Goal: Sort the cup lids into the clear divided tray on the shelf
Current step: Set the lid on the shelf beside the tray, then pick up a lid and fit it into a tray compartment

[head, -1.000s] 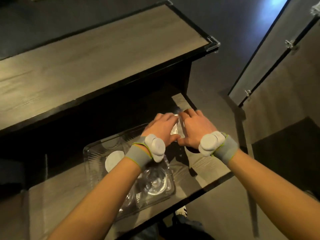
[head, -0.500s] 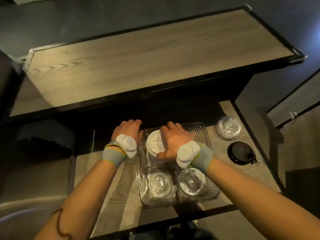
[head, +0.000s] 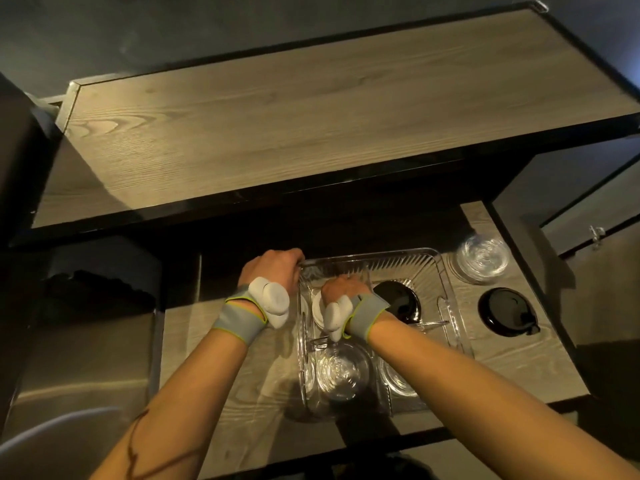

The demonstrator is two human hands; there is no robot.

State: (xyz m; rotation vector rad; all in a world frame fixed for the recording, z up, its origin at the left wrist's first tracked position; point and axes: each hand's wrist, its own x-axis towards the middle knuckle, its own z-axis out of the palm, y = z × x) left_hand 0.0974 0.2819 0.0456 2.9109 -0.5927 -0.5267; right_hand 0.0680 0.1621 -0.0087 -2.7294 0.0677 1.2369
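Lids go into the divided tray (head: 408,261) on the lower shelf (head: 221,393).

Clear lids (head: 343,370) fill near compartments; the right hand (head: 341,289) presses white lids (head: 318,308), grip hidden. The left hand (head: 273,268) clamps the tray's far corner, apparently steadying it; a black lid (head: 504,311) waits outside.

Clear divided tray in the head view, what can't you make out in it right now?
- White lids: mostly behind the right hand; count unclear.
- Right hand's fingers: curled into the clear divided tray, grip hidden.
- Left hand: fingertips hidden at the tray's corner.
- Clear lids: glare blurs how many are stacked.
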